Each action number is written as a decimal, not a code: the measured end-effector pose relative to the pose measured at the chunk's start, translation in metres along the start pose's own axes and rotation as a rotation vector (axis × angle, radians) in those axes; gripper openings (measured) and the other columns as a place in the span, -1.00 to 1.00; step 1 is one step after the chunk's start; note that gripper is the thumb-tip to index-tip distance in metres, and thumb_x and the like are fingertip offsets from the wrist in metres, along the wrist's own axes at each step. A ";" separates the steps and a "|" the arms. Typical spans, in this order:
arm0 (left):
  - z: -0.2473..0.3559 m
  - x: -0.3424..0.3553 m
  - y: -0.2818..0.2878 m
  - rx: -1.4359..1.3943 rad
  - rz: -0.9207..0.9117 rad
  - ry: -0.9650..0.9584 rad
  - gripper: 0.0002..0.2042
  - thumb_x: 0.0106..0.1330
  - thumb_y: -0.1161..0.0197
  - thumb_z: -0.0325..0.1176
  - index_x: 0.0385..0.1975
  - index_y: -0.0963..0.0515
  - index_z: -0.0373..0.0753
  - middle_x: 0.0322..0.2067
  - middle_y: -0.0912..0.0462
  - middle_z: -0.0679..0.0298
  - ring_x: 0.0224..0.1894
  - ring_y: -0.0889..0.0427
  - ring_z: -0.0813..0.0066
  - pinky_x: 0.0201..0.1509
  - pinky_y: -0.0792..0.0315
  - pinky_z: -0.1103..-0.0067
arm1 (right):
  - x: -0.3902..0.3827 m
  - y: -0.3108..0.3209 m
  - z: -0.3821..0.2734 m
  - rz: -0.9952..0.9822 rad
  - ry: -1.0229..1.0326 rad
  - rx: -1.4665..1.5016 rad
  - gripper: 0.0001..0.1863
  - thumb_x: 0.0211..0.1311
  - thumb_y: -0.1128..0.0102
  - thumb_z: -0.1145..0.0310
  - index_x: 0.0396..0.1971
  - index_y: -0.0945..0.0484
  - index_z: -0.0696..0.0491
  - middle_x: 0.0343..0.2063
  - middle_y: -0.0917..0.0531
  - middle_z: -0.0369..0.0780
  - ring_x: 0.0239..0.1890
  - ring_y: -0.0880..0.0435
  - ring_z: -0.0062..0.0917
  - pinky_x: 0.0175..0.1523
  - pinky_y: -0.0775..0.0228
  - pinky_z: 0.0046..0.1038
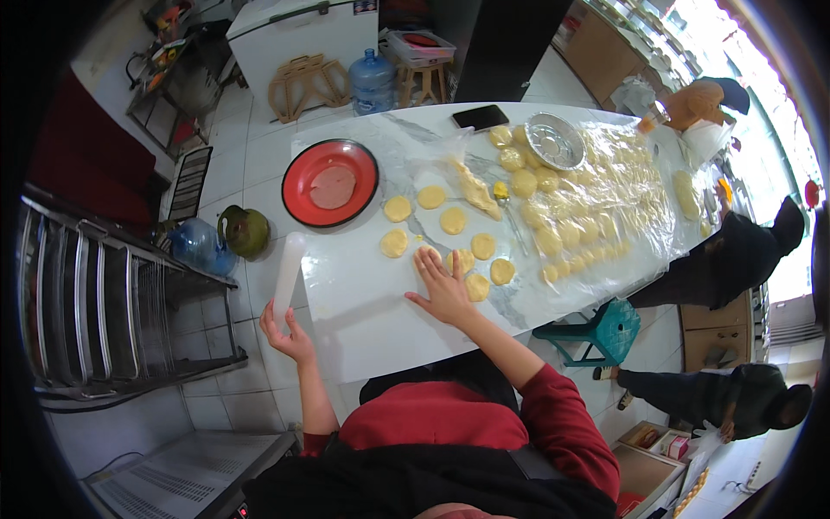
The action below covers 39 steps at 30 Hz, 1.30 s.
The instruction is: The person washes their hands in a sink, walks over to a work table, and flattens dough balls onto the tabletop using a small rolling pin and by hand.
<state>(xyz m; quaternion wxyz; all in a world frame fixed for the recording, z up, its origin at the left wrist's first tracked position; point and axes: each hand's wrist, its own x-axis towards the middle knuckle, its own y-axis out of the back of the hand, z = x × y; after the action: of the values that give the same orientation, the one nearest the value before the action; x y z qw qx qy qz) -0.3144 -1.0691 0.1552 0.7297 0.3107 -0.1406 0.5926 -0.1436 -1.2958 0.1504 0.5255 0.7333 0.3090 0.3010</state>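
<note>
My left hand (288,336) grips the lower end of a white rolling pin (288,272), held upright off the left edge of the white table (363,329). My right hand (443,288) lies flat with fingers spread on a yellow dough disc (430,257) near the table's middle. Several more flattened dough discs (450,221) lie around that hand. Beyond them, several dough balls (553,229) rest on clear plastic sheeting (605,199).
A red plate (303,203) holding a pale dough piece stands at the left of the table. A foil pan (554,141), a black phone (480,117) and a plastic bag (437,160) lie farther back. A metal rack (104,311) stands left; a teal stool (609,327) and two people are right.
</note>
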 end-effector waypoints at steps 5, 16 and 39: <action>0.036 -0.021 -0.054 -0.106 0.035 0.056 -0.71 0.17 -0.10 -0.37 -0.16 -0.39 -0.39 -0.19 -0.43 0.15 -0.11 -0.36 0.32 -0.03 -0.24 0.49 | 0.031 0.004 -0.017 0.215 0.046 0.158 -0.16 -0.06 0.03 -0.19 0.11 -0.10 0.13 0.16 -0.12 -0.15 0.25 0.01 -0.44 0.21 0.48 0.06; 0.148 -0.100 -0.144 -0.176 0.149 0.287 -0.60 0.26 0.02 -0.21 -0.07 -0.30 -0.44 -0.19 -0.43 0.12 -0.17 -0.40 0.39 -0.08 -0.26 0.56 | -0.128 0.104 0.296 0.940 -0.670 0.424 -0.28 -0.03 -0.19 0.22 0.09 -0.07 0.18 0.09 -0.13 -0.06 0.17 -0.05 -0.28 0.23 0.25 -0.29; 0.236 -0.102 -0.175 -0.192 0.212 0.218 -0.62 0.25 0.00 -0.23 -0.09 -0.33 -0.43 -0.27 -0.45 0.19 -0.22 -0.40 0.49 -0.12 -0.27 0.59 | -0.216 0.168 0.477 -0.037 -0.876 0.631 -0.68 0.02 -0.03 0.31 -0.25 -0.42 0.20 -0.33 -0.50 -0.17 -0.21 -0.45 -0.44 -0.15 -0.28 -0.48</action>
<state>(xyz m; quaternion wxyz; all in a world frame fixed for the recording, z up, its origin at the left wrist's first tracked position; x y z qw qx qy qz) -0.1359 -1.3128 0.2280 0.7004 0.1570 -0.1487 0.6802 0.1096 -1.7841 0.1585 0.3645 0.9069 0.1490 -0.1499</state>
